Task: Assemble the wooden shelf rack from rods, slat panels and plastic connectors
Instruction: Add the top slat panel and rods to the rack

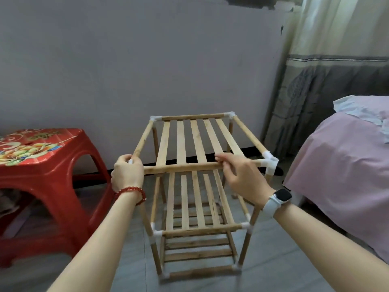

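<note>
Both forearms reach to the rack (195, 186) standing on the floor, left hand (127, 172) gripping its near-left top corner, right hand (242, 175) pinching the front rod (183, 167), which could pop loose if that hidden joint isn't seated.

The shelf rack (197, 186) stands at centre frame before the wall (126, 60), with a stool (42, 165) at left and a bed (347, 165) at right.
</note>
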### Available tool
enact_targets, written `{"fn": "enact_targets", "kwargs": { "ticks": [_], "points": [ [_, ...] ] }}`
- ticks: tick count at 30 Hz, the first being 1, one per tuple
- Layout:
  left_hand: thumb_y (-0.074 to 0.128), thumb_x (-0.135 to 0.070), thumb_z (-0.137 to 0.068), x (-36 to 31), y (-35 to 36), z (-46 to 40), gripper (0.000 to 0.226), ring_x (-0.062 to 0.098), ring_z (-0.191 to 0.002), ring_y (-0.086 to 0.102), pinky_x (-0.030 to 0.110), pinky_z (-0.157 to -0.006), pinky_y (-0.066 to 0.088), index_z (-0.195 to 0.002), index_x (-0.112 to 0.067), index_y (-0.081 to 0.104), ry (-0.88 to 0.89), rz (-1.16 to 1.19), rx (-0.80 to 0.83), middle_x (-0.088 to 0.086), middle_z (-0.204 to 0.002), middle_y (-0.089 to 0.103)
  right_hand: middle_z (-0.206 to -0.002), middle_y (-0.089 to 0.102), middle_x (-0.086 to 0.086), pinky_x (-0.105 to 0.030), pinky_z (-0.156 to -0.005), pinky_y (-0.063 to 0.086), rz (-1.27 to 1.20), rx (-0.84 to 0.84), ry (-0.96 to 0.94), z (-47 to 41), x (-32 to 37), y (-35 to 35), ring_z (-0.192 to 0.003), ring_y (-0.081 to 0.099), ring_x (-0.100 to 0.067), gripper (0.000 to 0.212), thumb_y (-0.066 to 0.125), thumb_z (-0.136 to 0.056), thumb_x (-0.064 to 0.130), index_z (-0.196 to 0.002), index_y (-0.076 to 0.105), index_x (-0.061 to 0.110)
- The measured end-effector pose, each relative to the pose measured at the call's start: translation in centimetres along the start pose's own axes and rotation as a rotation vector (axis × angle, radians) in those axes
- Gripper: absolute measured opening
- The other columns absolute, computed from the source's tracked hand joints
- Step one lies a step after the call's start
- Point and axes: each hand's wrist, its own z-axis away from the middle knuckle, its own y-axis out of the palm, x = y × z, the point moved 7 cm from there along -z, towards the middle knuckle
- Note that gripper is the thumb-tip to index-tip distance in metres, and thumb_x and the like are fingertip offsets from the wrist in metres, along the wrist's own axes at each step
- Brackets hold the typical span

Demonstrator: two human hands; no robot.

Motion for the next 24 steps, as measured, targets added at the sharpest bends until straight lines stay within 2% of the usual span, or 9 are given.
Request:
{"fn": "enact_targets", "kwargs": {
  "ticks": [2,4,6,8,10,12,16,20,24],
  "points": [
    [0.045,-0.024,-0.090,-1.2,0.3,0.1,0.031,0.031,-0.120,0.042,0.043,-0.100,0.031,-0.115,-0.015,0.061,0.125,-0.220,-0.029,0.010,-0.124,0.055,-0.100,0.068,-0.012,-0.035,-0.089,0.049,0.092,-0.178,0.053,-0.6,-1.6,-2.6,-0.097,0.063,-0.026,0.028,0.045,-0.088,0.005,-0.108,0.066,0.001],
    [0.045,-0.027,-0.089,-2.9,1.2,1.4,0.032,0.028,-0.126,0.034,0.047,-0.105,0.020,-0.114,-0.015,0.061,0.319,-0.394,-0.067,0.006,-0.126,0.052,-0.108,0.063,-0.014,-0.035,-0.090,0.041,0.128,-0.274,0.268,-1.2,-4.7,-5.0,-0.104,0.056,-0.031,0.031,0.040,-0.092,0.010,-0.110,0.063,0.002],
    [0.039,-0.031,-0.088,-4.5,2.7,4.0,0.036,0.026,-0.126,0.036,0.053,-0.107,0.010,-0.109,-0.017,0.064,0.547,-0.465,-0.041,0.003,-0.122,0.057,-0.107,0.059,-0.014,-0.035,-0.087,0.041,-0.090,-0.190,0.646,-0.7,-8.9,-5.6,-0.103,0.051,-0.031,0.028,0.036,-0.097,0.014,-0.104,0.061,0.004],
    [0.032,-0.036,-0.090,-5.7,5.1,7.1,0.041,0.021,-0.128,0.038,0.053,-0.109,0.000,-0.110,-0.021,0.064,0.726,-0.454,0.116,-0.002,-0.123,0.057,-0.096,0.061,-0.021,-0.045,-0.086,0.047,-0.404,-0.096,0.874,0.6,-11.2,-4.7,-0.090,0.054,-0.032,0.031,0.035,-0.099,0.019,-0.093,0.060,0.003],
    [0.023,-0.044,-0.091,-6.3,7.4,10.0,0.049,0.015,-0.131,0.033,0.045,-0.108,-0.007,-0.118,-0.026,0.059,0.848,-0.447,0.284,-0.007,-0.129,0.053,-0.094,0.062,-0.025,-0.046,-0.087,0.049,-0.500,-0.074,0.909,1.7,-11.8,-4.5,-0.088,0.057,-0.032,0.038,0.036,-0.101,0.024,-0.107,0.060,-0.004],
    [0.017,-0.052,-0.088,-6.7,8.7,11.5,0.056,0.014,-0.133,0.028,0.039,-0.106,-0.007,-0.122,-0.032,0.057,0.941,-0.445,0.323,-0.011,-0.131,0.051,-0.097,0.062,-0.026,-0.035,-0.073,0.050,-0.552,-0.049,0.889,2.4,-11.5,-4.5,-0.086,0.058,-0.030,0.037,0.037,-0.101,0.023,-0.112,0.058,-0.006],
    [0.008,-0.051,-0.084,-6.4,8.1,9.4,0.063,0.015,-0.124,0.033,0.041,-0.105,0.000,-0.106,-0.033,0.065,0.867,-0.434,0.219,-0.012,-0.120,0.056,-0.097,0.067,-0.018,-0.027,-0.068,0.054,-0.666,0.141,0.862,3.1,-9.3,-3.4,-0.083,0.066,-0.021,0.032,0.048,-0.096,0.025,-0.110,0.060,-0.002],
    [0.012,-0.041,-0.087,-7.0,8.0,10.8,0.056,0.014,-0.115,0.043,0.041,-0.106,0.005,-0.095,-0.026,0.065,0.833,-0.403,0.274,-0.009,-0.110,0.059,-0.092,0.069,-0.020,-0.029,-0.068,0.059,-0.774,0.350,0.908,3.8,-6.3,-1.3,-0.081,0.069,-0.025,0.028,0.051,-0.095,0.023,-0.104,0.058,-0.002],
    [0.027,-0.042,-0.086,-8.0,8.5,14.7,0.045,0.017,-0.088,0.057,0.036,-0.094,0.020,-0.075,-0.022,0.065,0.935,-0.329,0.186,-0.007,-0.082,0.065,-0.076,0.059,-0.007,-0.029,-0.061,0.052,-0.509,0.196,0.930,2.3,-5.6,-0.8,-0.069,0.057,-0.018,0.031,0.045,-0.097,0.033,-0.088,0.056,0.006]
  ]
}}
